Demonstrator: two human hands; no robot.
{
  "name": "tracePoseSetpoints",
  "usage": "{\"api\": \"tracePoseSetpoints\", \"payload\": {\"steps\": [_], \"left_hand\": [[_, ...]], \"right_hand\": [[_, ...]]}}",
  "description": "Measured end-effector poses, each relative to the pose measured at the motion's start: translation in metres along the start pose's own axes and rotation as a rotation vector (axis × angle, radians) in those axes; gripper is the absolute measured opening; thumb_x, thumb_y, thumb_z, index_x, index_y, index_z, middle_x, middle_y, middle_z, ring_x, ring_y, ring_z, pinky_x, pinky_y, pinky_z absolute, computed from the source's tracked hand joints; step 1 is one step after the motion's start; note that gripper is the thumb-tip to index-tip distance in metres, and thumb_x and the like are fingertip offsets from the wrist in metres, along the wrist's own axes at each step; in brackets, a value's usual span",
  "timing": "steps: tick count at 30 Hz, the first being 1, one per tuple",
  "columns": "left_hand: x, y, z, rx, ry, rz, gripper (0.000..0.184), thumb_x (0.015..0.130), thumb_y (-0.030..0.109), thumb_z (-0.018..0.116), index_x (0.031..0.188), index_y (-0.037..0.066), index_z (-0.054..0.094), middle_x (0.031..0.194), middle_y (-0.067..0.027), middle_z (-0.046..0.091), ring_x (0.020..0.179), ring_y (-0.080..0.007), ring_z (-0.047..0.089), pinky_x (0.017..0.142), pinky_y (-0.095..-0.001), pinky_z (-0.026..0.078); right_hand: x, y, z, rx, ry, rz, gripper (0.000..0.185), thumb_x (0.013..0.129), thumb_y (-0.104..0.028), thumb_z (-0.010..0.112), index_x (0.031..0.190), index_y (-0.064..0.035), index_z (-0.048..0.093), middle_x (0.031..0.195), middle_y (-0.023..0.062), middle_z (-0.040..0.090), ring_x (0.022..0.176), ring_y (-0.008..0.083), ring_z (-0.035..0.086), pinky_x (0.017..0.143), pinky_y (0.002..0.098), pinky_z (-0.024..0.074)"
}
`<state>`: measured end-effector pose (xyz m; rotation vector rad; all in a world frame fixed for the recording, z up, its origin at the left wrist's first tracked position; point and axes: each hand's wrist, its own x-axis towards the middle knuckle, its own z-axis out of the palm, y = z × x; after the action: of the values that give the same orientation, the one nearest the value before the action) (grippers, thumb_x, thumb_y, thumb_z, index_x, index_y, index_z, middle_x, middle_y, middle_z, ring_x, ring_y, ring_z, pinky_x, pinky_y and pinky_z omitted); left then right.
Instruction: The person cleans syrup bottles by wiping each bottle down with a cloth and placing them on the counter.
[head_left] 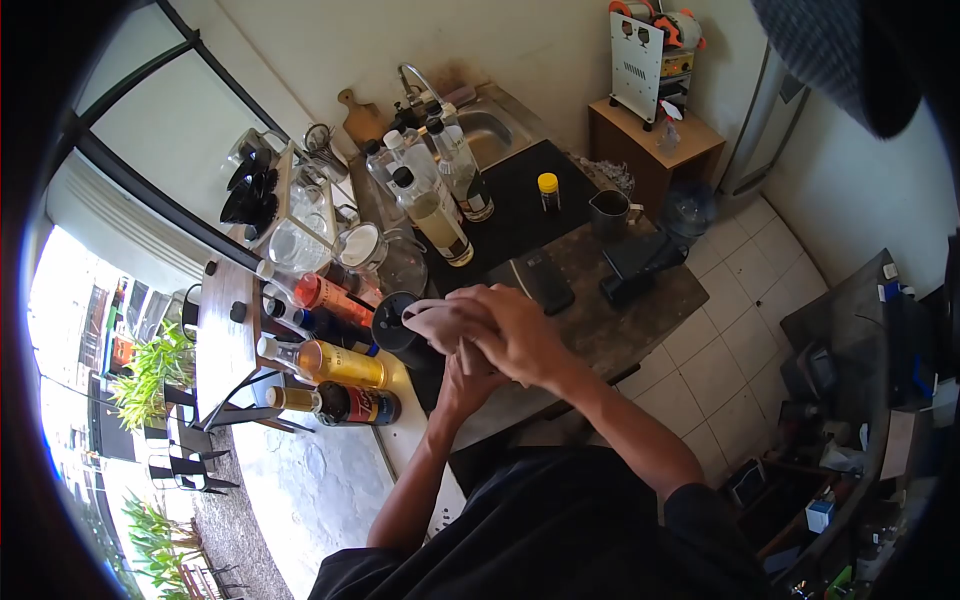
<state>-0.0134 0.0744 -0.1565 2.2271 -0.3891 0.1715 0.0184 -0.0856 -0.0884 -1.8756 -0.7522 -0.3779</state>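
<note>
Both hands are close together over the counter's front edge. My right hand is closed on a greyish-pink cloth, its fingers bent over the top. Just below it, my left hand has its fingers pressed up against the underside of the same cloth; whether something is wrapped inside is hidden. A dark round container with a black top stands directly left of the cloth, partly covered by it. Beyond the hands, a black flat device lies on the counter.
Clear bottles stand behind the hands, coloured bottles at left. Glass jugs are behind the container. A yellow-capped jar, a metal pitcher and a black appliance are on the right. The sink is at the back.
</note>
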Motion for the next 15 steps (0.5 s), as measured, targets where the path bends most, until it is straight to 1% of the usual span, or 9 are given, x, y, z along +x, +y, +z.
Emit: {"api": "tracePoseSetpoints", "payload": {"steps": [1,2,3,4,7,10,11,13,15], "left_hand": [[0.0,0.002,-0.001,-0.026,-0.002,-0.056,0.06,0.066,0.016,0.08,0.118,-0.001,0.054,0.109,-0.0173,0.065,0.101,-0.0325,0.065,0.086,-0.0406,0.05],[0.001,0.006,-0.004,-0.1,-0.138,-0.191,0.069,0.063,0.016,0.081,0.122,-0.001,0.049,0.107,-0.0158,0.065,0.099,-0.0292,0.065,0.087,-0.0391,0.05],[0.004,0.009,-0.005,-0.101,-0.142,-0.187,0.069,0.063,0.016,0.081,0.122,-0.001,0.049,0.107,-0.0158,0.065,0.099,-0.0292,0.065,0.087,-0.0391,0.05],[0.005,0.011,-0.004,-0.132,-0.112,-0.149,0.061,0.065,0.017,0.082,0.116,-0.001,0.055,0.102,-0.0133,0.067,0.094,-0.0253,0.066,0.083,-0.0378,0.051],[0.005,0.01,-0.004,-0.177,-0.099,-0.113,0.048,0.066,0.016,0.083,0.106,0.0,0.062,0.096,-0.0093,0.068,0.087,-0.0204,0.066,0.079,-0.0365,0.052],[0.001,0.012,-0.009,-0.132,-0.12,-0.137,0.054,0.067,0.017,0.082,0.113,0.002,0.059,0.104,-0.0104,0.066,0.094,-0.021,0.065,0.082,-0.0376,0.051],[-0.002,0.008,-0.008,-0.152,-0.133,-0.166,0.064,0.065,0.015,0.082,0.119,0.001,0.052,0.108,-0.0116,0.061,0.1,-0.0241,0.062,0.087,-0.0378,0.048],[-0.003,0.005,-0.006,-0.177,-0.152,-0.203,0.074,0.064,0.013,0.083,0.126,0.001,0.045,0.112,-0.0129,0.056,0.107,-0.0271,0.058,0.093,-0.038,0.046],[0.001,0.006,-0.003,-0.163,-0.129,-0.145,0.077,0.065,0.013,0.084,0.13,0.002,0.043,0.119,-0.0142,0.052,0.113,-0.0299,0.055,0.097,-0.0386,0.044]], "right_hand": [[-0.001,0.005,-0.001,-0.001,0.002,0.002,0.044,0.085,-0.015,0.068,0.124,-0.002,0.053,0.106,0.0119,0.064,0.093,0.0267,0.063,0.085,0.0381,0.0483],[-0.003,0.013,-0.002,0.365,-0.002,0.099,0.039,0.088,-0.014,0.066,0.124,-0.0028,0.054,0.108,0.0126,0.065,0.098,0.0232,0.063,0.087,0.0355,0.0481],[-0.004,0.017,-0.004,0.732,-0.006,0.196,0.034,0.092,-0.014,0.063,0.124,-0.0037,0.055,0.11,0.0133,0.065,0.103,0.0197,0.063,0.09,0.0329,0.0479],[-0.005,0.013,-0.01,0.821,-0.011,0.229,0.035,0.096,-0.01,0.058,0.13,-0.0025,0.053,0.117,0.0125,0.064,0.11,0.0139,0.058,0.092,0.0281,0.046],[-0.008,0.031,-0.002,1.029,0.096,0.308,0.037,0.095,-0.012,0.059,0.13,-0.0011,0.052,0.117,0.0123,0.064,0.108,0.0142,0.059,0.092,0.0302,0.0468],[-0.018,0.04,-0.003,0.624,-0.003,0.414,0.039,0.095,-0.015,0.059,0.13,0.0003,0.051,0.121,0.013,0.062,0.11,0.0161,0.059,0.093,0.0309,0.0463],[-0.02,0.038,-0.007,0.628,-0.005,0.414,0.039,0.095,-0.015,0.059,0.13,0.0003,0.051,0.121,0.013,0.062,0.11,0.0161,0.059,0.093,0.0309,0.0463],[-0.025,0.027,-0.017,0.466,-0.056,0.304,0.038,0.097,-0.02,0.058,0.128,0.001,0.052,0.121,0.015,0.061,0.109,0.0207,0.06,0.094,0.0316,0.0457],[-0.031,0.002,-0.019,0.311,0.0,0.281,0.038,0.098,-0.02,0.057,0.128,0.002,0.053,0.12,0.0148,0.061,0.109,0.0184,0.059,0.093,0.0306,0.0455]]}}
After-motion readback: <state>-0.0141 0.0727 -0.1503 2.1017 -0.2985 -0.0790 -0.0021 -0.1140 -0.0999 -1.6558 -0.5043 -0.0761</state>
